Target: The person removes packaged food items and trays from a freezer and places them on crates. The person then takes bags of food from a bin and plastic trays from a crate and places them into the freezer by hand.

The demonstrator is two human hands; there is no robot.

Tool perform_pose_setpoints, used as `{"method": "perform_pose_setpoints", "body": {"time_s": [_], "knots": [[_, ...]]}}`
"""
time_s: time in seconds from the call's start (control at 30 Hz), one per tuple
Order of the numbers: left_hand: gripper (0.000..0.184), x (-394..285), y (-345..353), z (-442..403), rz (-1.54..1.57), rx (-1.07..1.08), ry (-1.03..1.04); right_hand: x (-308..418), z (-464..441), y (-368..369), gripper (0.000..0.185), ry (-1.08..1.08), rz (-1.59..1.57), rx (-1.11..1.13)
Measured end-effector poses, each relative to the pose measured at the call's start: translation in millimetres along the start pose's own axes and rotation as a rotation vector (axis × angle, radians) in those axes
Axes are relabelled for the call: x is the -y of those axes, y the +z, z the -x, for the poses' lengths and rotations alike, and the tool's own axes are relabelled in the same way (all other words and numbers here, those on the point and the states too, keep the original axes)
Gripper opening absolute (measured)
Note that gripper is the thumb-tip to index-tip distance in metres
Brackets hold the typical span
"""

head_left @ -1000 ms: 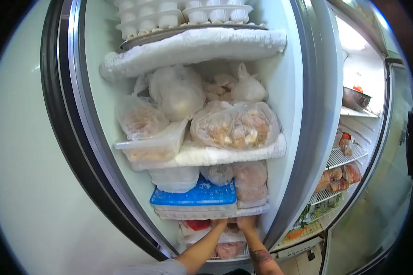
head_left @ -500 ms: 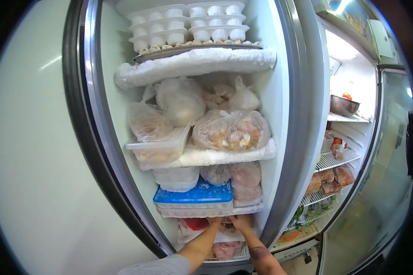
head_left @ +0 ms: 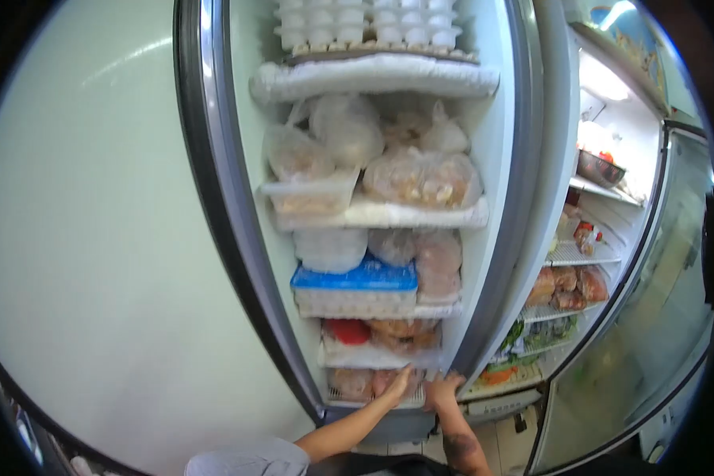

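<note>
My left hand (head_left: pixel 401 386) is in front of the lowest freezer level, its fingers stretched upward and nothing visible in them. Just behind it lie clear bags of pinkish frozen meat (head_left: pixel 351 383) in a white wire basket (head_left: pixel 408 402). My right hand (head_left: pixel 444 390) is beside the freezer's lower right edge, a finger pointing out to the right; it looks open, though slightly blurred. On the frosted level above both hands sit a red item (head_left: pixel 347 331) and bagged brown food (head_left: pixel 407 333).
Higher up are a blue-lidded container (head_left: pixel 355 275), bagged frozen food (head_left: pixel 423 178) and white egg-tray-like stacks (head_left: pixel 321 24). A white door panel (head_left: pixel 95 238) fills the left. At right, a second fridge stands open, with a metal bowl (head_left: pixel 600 168) and a glass door (head_left: pixel 627 333).
Both hands have come out from the second-lowest level and are now lower and farther right. The bagged food there shows more fully. My view has shifted, so the shelves appear higher and to the right.
</note>
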State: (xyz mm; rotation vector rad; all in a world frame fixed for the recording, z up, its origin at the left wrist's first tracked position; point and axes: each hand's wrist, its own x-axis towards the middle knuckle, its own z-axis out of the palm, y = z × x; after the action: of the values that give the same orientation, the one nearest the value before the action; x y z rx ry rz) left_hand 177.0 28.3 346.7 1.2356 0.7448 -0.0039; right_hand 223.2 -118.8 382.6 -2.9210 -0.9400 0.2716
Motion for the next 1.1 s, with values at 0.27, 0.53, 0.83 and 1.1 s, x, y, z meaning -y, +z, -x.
{"method": "perform_pose_setpoints", "body": {"time_s": [0.27, 0.53, 0.83, 1.1], "knots": [[0.036, 7, -10, 72, 0.299, 0.221, -0.32, 73, 44, 26, 0.028, -0.484, 0.171, -0.109], [0.026, 76, 11, 68, 0.664, 0.328, -0.251, 8, 110, -37, 0.025, -0.799, -0.179, -0.075], [0.037, 197, -81, 214, -1.509, -0.374, -0.13, -86, 151, 10, 0.032, -0.68, 0.191, 0.188], [0.026, 389, -231, 372, -1.071, -0.563, -0.568, -80, 107, -18, 0.016, -0.602, -0.673, 0.01]]}}
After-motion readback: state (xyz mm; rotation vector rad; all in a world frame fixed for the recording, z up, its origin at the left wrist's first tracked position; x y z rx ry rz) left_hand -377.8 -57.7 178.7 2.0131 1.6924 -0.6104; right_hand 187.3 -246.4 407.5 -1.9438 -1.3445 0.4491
